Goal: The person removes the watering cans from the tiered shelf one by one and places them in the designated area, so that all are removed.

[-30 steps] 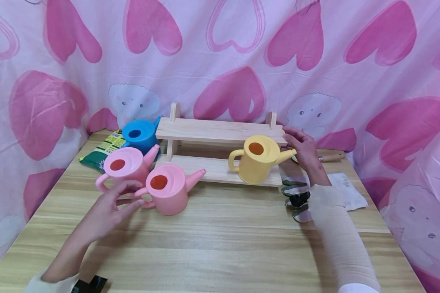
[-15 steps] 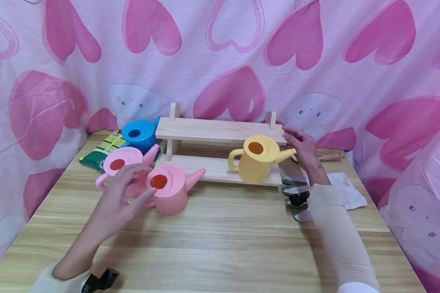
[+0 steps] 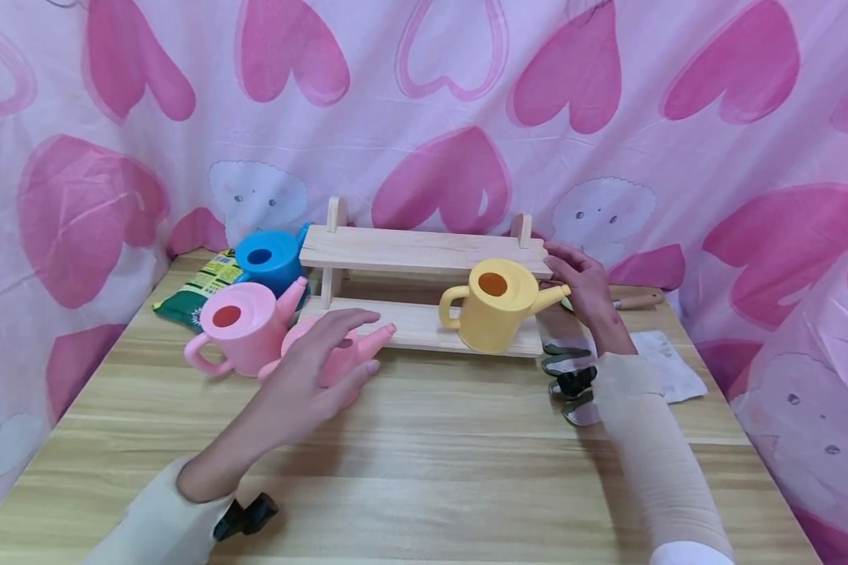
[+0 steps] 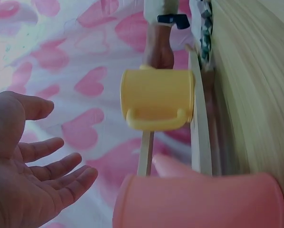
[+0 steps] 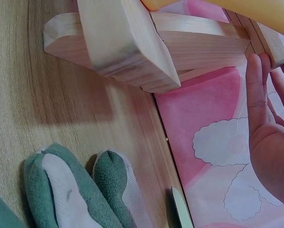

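Observation:
My left hand [image 3: 293, 396] hovers over the front pink watering can [image 3: 373, 343], covering much of its body. In the left wrist view, its fingers are spread and relaxed with nothing in them, and they stand apart from the pink can. Over at the right, my right hand [image 3: 585, 292] holds the end of the upper board of a two-tier wooden shelf [image 3: 424, 249], thumb and fingers on the board's edge [image 5: 268, 45]. A yellow watering can [image 3: 498, 314] stands upright on the lower board, spout toward the right.
Left of the shelf stand another pink watering can [image 3: 250, 337] and a blue one [image 3: 272, 267], by a green and yellow bag [image 3: 201, 294]. Green and white gloves [image 3: 568, 365], a white cloth [image 3: 667, 369] and a wooden-handled tool [image 3: 639, 302] lie at right. A curtain [image 3: 424, 71] hangs behind.
My left hand has moved right, away from the front pink can's handle and across its body. The right hand stays at the shelf's end; the watering cans keep their places.

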`<move>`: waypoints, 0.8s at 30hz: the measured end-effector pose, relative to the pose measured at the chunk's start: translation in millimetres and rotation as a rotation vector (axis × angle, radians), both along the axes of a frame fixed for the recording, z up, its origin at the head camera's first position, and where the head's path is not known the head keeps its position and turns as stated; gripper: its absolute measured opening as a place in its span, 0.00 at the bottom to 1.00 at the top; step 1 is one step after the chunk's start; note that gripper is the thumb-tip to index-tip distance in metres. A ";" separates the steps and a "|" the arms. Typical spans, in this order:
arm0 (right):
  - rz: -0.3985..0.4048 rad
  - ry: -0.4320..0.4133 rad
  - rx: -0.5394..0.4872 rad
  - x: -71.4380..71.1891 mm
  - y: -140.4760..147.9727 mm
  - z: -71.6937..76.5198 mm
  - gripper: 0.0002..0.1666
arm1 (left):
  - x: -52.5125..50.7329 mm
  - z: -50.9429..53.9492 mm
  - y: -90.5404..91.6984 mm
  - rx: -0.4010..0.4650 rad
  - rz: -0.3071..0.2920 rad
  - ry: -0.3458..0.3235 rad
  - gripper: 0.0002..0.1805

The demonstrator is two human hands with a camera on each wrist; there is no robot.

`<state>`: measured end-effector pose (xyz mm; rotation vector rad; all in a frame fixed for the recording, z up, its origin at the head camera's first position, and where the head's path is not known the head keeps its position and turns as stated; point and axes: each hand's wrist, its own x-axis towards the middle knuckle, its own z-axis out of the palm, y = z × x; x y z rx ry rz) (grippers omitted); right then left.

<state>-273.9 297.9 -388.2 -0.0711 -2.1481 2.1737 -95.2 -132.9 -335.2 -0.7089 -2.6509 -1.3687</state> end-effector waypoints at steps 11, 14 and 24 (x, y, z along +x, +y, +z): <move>0.035 0.034 -0.048 1.8 4.6 2.2 0.29 | -21.6 -18.3 66.6 0.210 -0.073 -0.144 0.33; 0.038 0.039 -0.057 2.5 3.7 2.2 0.28 | -29.2 -25.5 82.9 0.211 -0.069 -0.112 0.33; 0.007 0.012 0.002 0.9 -2.0 1.3 0.29 | -57.7 -39.9 113.1 0.160 -0.009 -0.014 0.31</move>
